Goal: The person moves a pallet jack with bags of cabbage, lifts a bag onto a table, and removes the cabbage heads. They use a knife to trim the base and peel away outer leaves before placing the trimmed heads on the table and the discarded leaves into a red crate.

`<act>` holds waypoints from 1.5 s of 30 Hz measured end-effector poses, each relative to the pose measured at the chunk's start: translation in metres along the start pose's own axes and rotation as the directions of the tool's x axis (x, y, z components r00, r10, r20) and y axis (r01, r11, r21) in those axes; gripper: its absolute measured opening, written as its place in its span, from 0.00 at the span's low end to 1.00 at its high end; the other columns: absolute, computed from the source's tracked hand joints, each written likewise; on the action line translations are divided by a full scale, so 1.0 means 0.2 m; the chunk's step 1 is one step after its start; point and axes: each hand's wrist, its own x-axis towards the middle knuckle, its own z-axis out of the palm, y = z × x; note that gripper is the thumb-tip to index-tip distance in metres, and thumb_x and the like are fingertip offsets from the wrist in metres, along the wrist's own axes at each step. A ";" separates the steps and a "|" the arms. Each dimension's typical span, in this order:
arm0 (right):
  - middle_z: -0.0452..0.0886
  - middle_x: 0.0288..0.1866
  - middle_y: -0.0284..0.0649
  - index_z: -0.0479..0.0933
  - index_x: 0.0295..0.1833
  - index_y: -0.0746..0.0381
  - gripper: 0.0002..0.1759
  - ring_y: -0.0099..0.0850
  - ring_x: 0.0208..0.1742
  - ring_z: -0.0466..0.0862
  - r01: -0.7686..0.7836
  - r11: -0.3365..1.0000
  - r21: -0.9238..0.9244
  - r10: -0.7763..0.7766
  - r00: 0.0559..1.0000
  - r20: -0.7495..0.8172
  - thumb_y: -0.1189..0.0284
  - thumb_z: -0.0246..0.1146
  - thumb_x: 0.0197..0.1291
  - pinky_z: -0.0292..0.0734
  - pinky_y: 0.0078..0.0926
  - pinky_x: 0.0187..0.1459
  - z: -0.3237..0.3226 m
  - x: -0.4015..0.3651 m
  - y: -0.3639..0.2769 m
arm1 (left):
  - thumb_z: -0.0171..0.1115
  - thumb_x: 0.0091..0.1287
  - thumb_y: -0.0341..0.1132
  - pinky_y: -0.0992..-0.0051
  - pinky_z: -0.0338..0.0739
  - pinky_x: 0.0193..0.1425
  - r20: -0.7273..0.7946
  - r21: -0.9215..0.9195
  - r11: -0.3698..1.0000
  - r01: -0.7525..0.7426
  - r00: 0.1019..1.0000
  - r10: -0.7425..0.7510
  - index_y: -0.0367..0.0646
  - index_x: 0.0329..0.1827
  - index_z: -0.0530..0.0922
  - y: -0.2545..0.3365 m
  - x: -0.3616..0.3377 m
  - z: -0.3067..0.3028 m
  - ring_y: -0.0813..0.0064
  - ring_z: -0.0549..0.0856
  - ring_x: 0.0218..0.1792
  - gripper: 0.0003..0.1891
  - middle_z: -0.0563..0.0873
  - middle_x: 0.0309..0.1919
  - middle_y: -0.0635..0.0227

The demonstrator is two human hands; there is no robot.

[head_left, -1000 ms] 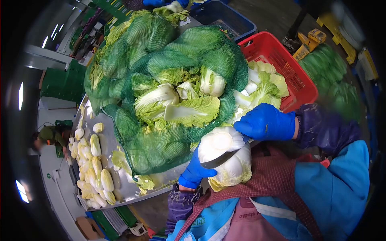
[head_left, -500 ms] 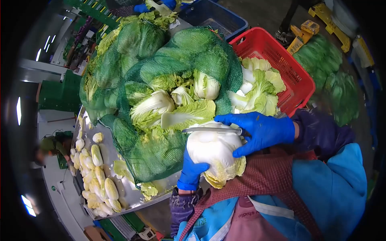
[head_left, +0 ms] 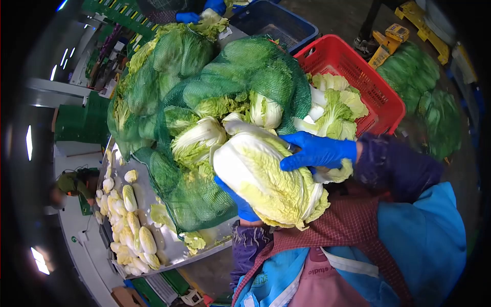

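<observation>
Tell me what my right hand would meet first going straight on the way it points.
Probably the held cabbage: the right hand points at its side, seemingly touching it, though depth is unclear.

A cabbage [head_left: 268, 176] is held by the left hand [head_left: 241, 200] and touched by the right hand [head_left: 322, 152]; other cabbages [head_left: 199, 138] are bundled in green netting [head_left: 204, 202], beside which a red basket [head_left: 381, 84] is set.

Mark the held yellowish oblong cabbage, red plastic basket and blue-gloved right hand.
Held yellowish oblong cabbage [head_left: 269, 176]: head view, leafy middle.
Red plastic basket [head_left: 359, 70]: head view, bare inside.
Blue-gloved right hand [head_left: 323, 151]: head view, glove back.
</observation>
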 end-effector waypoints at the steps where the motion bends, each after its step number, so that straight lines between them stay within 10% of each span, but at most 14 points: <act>1: 0.78 0.43 0.39 0.67 0.58 0.66 0.33 0.20 0.37 0.75 0.002 1.000 -0.004 -0.002 1.000 -0.001 0.59 0.67 0.51 0.74 0.20 0.38 -0.03 -0.01 0.02 | 0.52 0.61 0.56 0.62 0.64 0.64 -0.092 0.118 0.992 0.034 0.996 -0.023 0.43 0.67 0.56 0.02 0.03 0.00 0.62 0.68 0.61 0.36 0.65 0.63 0.65; 4: 0.77 0.40 0.32 0.64 0.61 0.64 0.34 0.16 0.33 0.75 -0.216 0.958 -0.187 0.172 0.959 -0.224 0.67 0.68 0.50 0.72 0.14 0.31 -0.09 -0.05 0.01 | 0.53 0.62 0.54 0.63 0.64 0.64 -0.343 0.495 0.838 0.229 0.938 -0.054 0.43 0.67 0.56 0.07 0.04 0.00 0.62 0.67 0.62 0.36 0.64 0.64 0.65; 7: 0.76 0.37 0.30 0.65 0.61 0.63 0.32 0.13 0.28 0.71 -0.033 0.984 -0.174 -0.014 0.964 -0.264 0.68 0.67 0.51 0.68 0.12 0.24 -0.05 -0.05 0.07 | 0.53 0.62 0.57 0.60 0.66 0.62 -0.330 0.683 0.707 0.186 0.941 0.071 0.44 0.67 0.57 0.00 -0.10 -0.06 0.63 0.73 0.57 0.36 0.70 0.61 0.64; 13: 0.76 0.42 0.37 0.65 0.61 0.61 0.29 0.23 0.41 0.75 0.206 0.851 -0.483 -0.361 0.898 -0.253 0.75 0.58 0.49 0.72 0.25 0.43 -0.23 -0.04 0.20 | 0.53 0.60 0.59 0.59 0.63 0.64 -0.454 0.281 0.938 0.201 0.890 -0.054 0.46 0.68 0.56 -0.04 -0.15 0.04 0.60 0.69 0.60 0.38 0.67 0.62 0.62; 16: 0.77 0.45 0.43 0.65 0.61 0.58 0.30 0.30 0.44 0.78 -0.337 0.532 -0.776 -0.151 0.865 -0.479 0.71 0.62 0.50 0.74 0.27 0.45 -0.35 -0.10 0.01 | 0.47 0.59 0.64 0.53 0.59 0.66 -0.294 0.189 0.974 0.126 0.953 -0.066 0.48 0.69 0.52 -0.02 -0.20 -0.01 0.55 0.65 0.63 0.41 0.62 0.65 0.59; 18: 0.78 0.42 0.46 0.68 0.59 0.55 0.28 0.36 0.43 0.80 -0.029 -0.062 -0.998 -0.700 0.714 0.023 0.64 0.64 0.51 0.75 0.28 0.45 -0.37 -0.10 0.02 | 0.48 0.59 0.64 0.53 0.60 0.66 -0.317 0.227 0.966 0.128 0.947 -0.051 0.48 0.69 0.52 0.00 -0.21 0.00 0.55 0.65 0.63 0.41 0.62 0.65 0.59; 21: 0.79 0.38 0.43 0.71 0.56 0.53 0.24 0.36 0.41 0.81 0.181 0.451 -0.874 -0.457 0.888 -0.052 0.60 0.63 0.52 0.75 0.27 0.43 -0.14 -0.07 0.03 | 0.56 0.57 0.57 0.54 0.62 0.65 -0.411 0.235 0.963 0.130 0.912 -0.023 0.46 0.69 0.53 0.01 -0.26 -0.01 0.56 0.67 0.61 0.40 0.63 0.64 0.59; 27: 0.74 0.26 0.35 0.72 0.42 0.52 0.10 0.35 0.26 0.79 0.286 -0.147 -0.947 -0.467 0.824 0.321 0.67 0.59 0.52 0.72 0.30 0.23 -0.03 -0.11 -0.05 | 0.75 0.38 0.37 0.64 0.66 0.62 -0.229 0.722 0.671 0.168 0.974 0.002 0.41 0.69 0.49 0.08 -0.25 0.04 0.62 0.70 0.59 0.55 0.67 0.60 0.58; 36: 0.74 0.25 0.37 0.73 0.43 0.51 0.10 0.35 0.23 0.78 0.275 -0.366 -0.889 -0.321 0.859 0.398 0.69 0.54 0.54 0.72 0.31 0.21 -0.08 -0.16 0.05 | 0.78 0.33 0.45 0.67 0.59 0.66 -0.187 0.736 0.622 0.267 0.963 -0.192 0.38 0.68 0.50 0.03 -0.33 0.04 0.65 0.65 0.63 0.58 0.64 0.62 0.60; 39: 0.76 0.24 0.38 0.75 0.44 0.52 0.09 0.35 0.24 0.78 0.128 -0.060 -0.990 -0.344 0.928 0.141 0.67 0.52 0.60 0.72 0.31 0.22 -0.41 -0.14 0.21 | 0.79 0.31 0.47 0.66 0.53 0.68 -0.051 0.878 0.454 0.151 0.973 -0.225 0.38 0.68 0.48 -0.01 -0.35 0.12 0.64 0.60 0.65 0.62 0.60 0.64 0.58; 41: 0.79 0.24 0.39 0.77 0.45 0.50 0.11 0.34 0.26 0.80 -0.107 -0.239 -0.965 -0.175 0.982 -0.066 0.62 0.51 0.62 0.74 0.30 0.25 -0.66 -0.23 0.20 | 0.79 0.29 0.48 0.65 0.51 0.69 0.128 0.918 0.397 -0.021 0.961 -0.244 0.38 0.69 0.47 0.01 -0.30 0.19 0.64 0.58 0.66 0.64 0.58 0.65 0.58; 42: 0.79 0.26 0.41 0.76 0.47 0.50 0.12 0.30 0.27 0.81 -0.203 0.067 -0.977 -0.186 0.959 -0.213 0.61 0.55 0.60 0.76 0.27 0.29 -0.54 -0.22 0.17 | 0.79 0.29 0.48 0.65 0.51 0.69 0.124 0.914 0.405 -0.023 0.966 -0.226 0.38 0.69 0.46 0.02 -0.27 0.20 0.64 0.58 0.66 0.64 0.58 0.65 0.57; 43: 0.80 0.27 0.42 0.76 0.47 0.54 0.13 0.29 0.28 0.81 -0.093 -0.047 -0.995 -0.322 0.944 -0.073 0.62 0.58 0.57 0.76 0.27 0.33 -0.41 -0.22 0.13 | 0.79 0.30 0.47 0.65 0.51 0.69 0.101 0.908 0.419 -0.008 0.974 -0.201 0.38 0.69 0.46 0.02 -0.28 0.20 0.64 0.59 0.66 0.64 0.57 0.65 0.57; 45: 0.80 0.31 0.43 0.75 0.47 0.59 0.17 0.32 0.29 0.81 0.141 0.415 -0.899 -0.360 0.933 -0.020 0.63 0.61 0.54 0.76 0.27 0.34 -0.13 -0.18 0.01 | 0.78 0.31 0.45 0.65 0.52 0.69 -0.021 0.907 0.418 0.043 0.998 -0.058 0.38 0.69 0.46 0.00 -0.26 0.08 0.63 0.59 0.66 0.62 0.57 0.65 0.57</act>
